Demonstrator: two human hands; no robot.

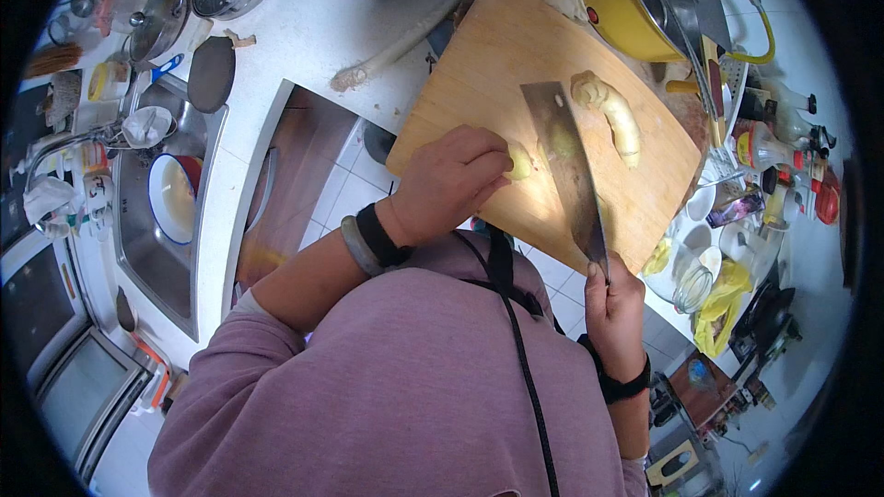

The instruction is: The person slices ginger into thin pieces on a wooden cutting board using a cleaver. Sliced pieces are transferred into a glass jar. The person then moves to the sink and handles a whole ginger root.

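Observation:
My right hand grips the handle end of a wide-bladed cleaver, whose blade lies across the wooden cutting board. The fingers of my left hand are bent around a small pale-yellow piece of peeled ginger, left of the blade; its near side is hidden by the fingertips. On the board, right of the blade, rests a longer curved piece of peeled ginger with a knobbly far end. The handle is mostly covered by my right hand.
At the board's far right stands a yellow pot with utensils in it. Bottles, bowls and a yellow plastic bag crowd the right side. To the left is a metal sink holding an enamel basin. A leek-like stalk lies behind.

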